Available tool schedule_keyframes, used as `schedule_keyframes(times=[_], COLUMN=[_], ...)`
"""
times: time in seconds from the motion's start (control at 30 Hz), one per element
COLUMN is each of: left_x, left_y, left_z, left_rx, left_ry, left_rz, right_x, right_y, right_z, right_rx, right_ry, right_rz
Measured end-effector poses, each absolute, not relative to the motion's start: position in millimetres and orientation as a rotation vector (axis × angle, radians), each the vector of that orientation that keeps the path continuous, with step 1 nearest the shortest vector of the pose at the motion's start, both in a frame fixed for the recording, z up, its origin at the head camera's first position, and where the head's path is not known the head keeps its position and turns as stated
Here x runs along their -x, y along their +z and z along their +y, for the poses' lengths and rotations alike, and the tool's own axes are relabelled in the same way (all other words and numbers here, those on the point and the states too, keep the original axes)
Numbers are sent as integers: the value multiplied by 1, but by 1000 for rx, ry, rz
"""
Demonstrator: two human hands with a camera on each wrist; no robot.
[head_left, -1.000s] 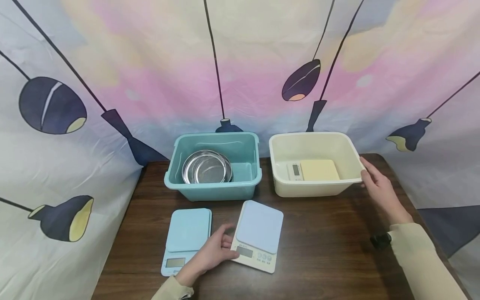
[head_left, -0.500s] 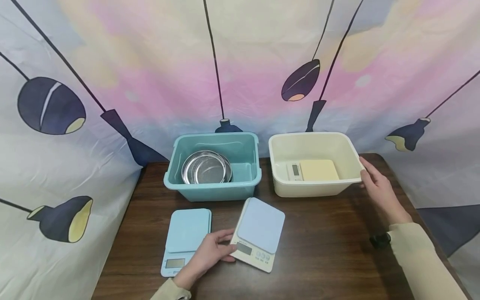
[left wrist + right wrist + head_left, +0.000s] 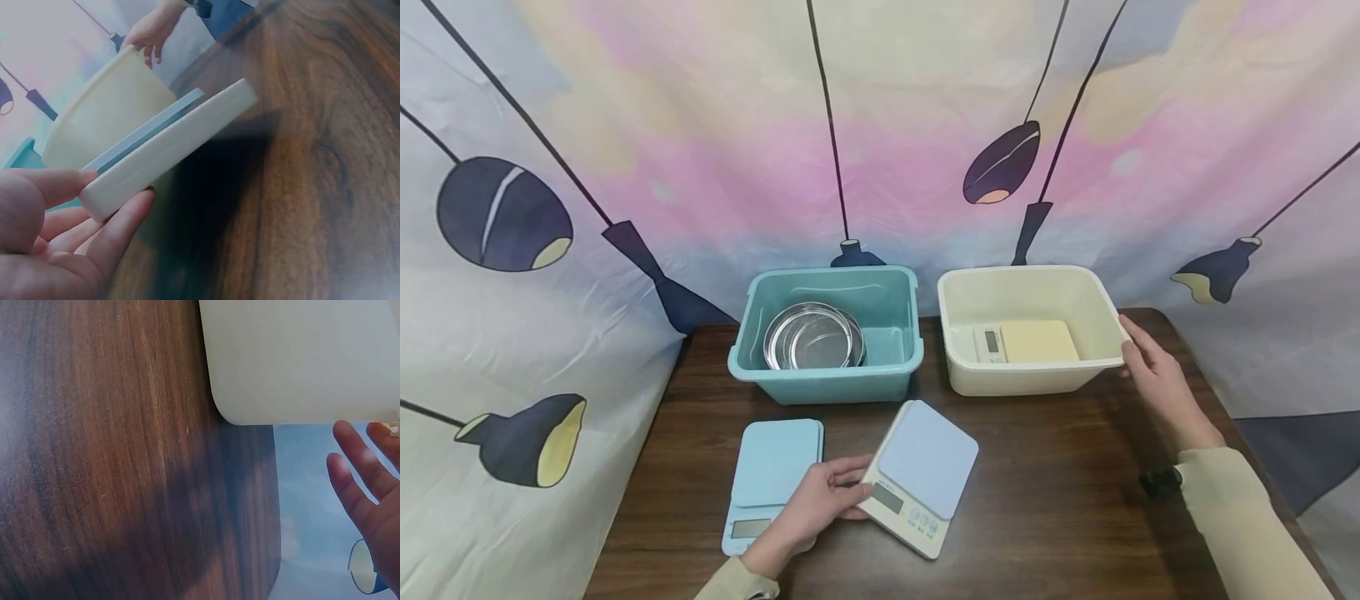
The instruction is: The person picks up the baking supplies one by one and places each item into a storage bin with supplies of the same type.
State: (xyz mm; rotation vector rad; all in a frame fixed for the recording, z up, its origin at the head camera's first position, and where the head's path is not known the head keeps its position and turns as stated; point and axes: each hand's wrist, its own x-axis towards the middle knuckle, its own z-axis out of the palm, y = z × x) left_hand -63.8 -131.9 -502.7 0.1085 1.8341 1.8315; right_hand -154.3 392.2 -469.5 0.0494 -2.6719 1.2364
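My left hand (image 3: pixel 823 504) pinches a white kitchen scale (image 3: pixel 920 479) with a pale lilac platform by its left edge, thumb above and fingers below. In the left wrist view the scale (image 3: pixel 169 147) is tilted and off the table, its shadow beneath. Left of it, partly behind the left hand, lies a light blue kitchen scale (image 3: pixel 778 462). My right hand (image 3: pixel 1161 383) holds the right rim of a cream plastic basin (image 3: pixel 1022 379); in the right wrist view some fingers (image 3: pixel 362 462) hang loose beside its wall. Inside the basin lies a yellow-topped kitchen scale (image 3: pixel 1037 342).
A teal plastic basin (image 3: pixel 835 387) stands left of the cream one, holding round metal dishes (image 3: pixel 820 337). Both stand near the back edge of the dark wooden table (image 3: pixel 1045 517). A patterned cloth (image 3: pixel 910 150) hangs behind.
The white scale has turned slightly clockwise and shifted a little right in my left hand's grip. My right hand stays on the cream basin.
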Motion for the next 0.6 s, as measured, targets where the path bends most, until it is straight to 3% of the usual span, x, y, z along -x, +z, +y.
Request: schedule_keyframes(times=[0.6], left_x=[62], left_y=[-449], left_z=[-123], left_rx=[-230], left_ry=[1808], left_rz=[1814], right_x=[154], right_y=[-470], right_z=[393], right_rx=[-53], right_ry=[1242], right_rz=[-2667])
